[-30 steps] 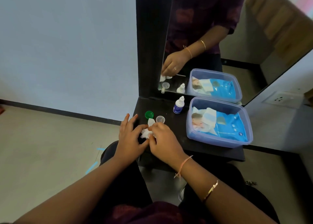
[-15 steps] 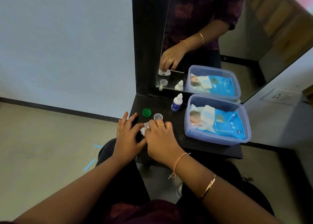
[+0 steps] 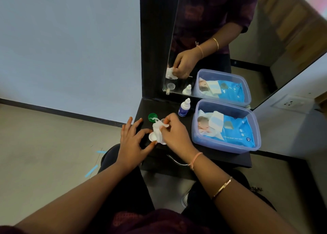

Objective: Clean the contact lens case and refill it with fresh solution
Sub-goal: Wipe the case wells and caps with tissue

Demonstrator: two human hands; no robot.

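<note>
"Contact lens case (image 3: 152, 137), where is it from where you stand?"

"On the dark shelf (image 3: 221, 158), nearer the person than the solution bottle (image 3: 184, 108) and off to the bottle's left. It's white and lies flat. One round well shows. The other is under a tissue (image 3: 158, 130)."

"Who's holding what?"

"The left hand (image 3: 131, 145) has its thumb and forefinger curled round the rim of the bare well, pinching the case. Its other three fingers fan out apart and fairly straight. The right hand (image 3: 177, 134) has its fingers bunched together, clamped on the crumpled white tissue, which hangs down onto the half of the case closer to the bottle."

"Any lids about?"

"A green cap (image 3: 151, 117) lies on the shelf to the bottle's left, a little nearer the person than the bottle. A strand of tissue crosses in front of it, and I can't tell whether they touch."

"And the rest?"

"Just right of the bottle stands a clear plastic tub (image 3: 221, 146) with a blue pack of wet wipes (image 3: 233, 130) inside. Behind the bottle a mirror (image 3: 265, 30) rises, reflecting the bottle, the tub and the right hand with its tissue."
</note>
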